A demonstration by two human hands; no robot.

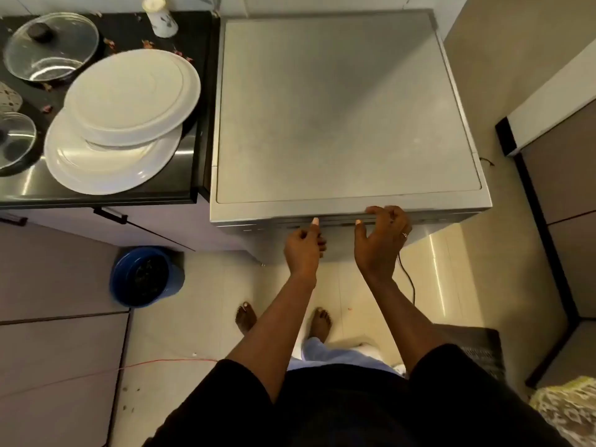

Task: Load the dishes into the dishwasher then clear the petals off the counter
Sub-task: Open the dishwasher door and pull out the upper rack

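Note:
The silver dishwasher [342,104] stands right of the black counter [96,196], its door closed. My left hand [303,250] is at the door's top front edge, fingers curled against the front and thumb up at the lip. My right hand [380,240] curls its fingers over the same lip, further right. Two large white plates [132,95] lie overlapping on the counter. Behind them are a glass-lidded pan [51,46], a second glass lid [14,140] and a white cup [160,17]. Dried petals [147,44] are scattered over the counter.
A blue bowl [142,275] sits on the floor beside the dishwasher's left corner. A black cable [407,279] hangs by my right wrist, and a red wire [167,361] crosses the tiles. Cabinets [567,195] close in on the right. My bare feet stand near the door.

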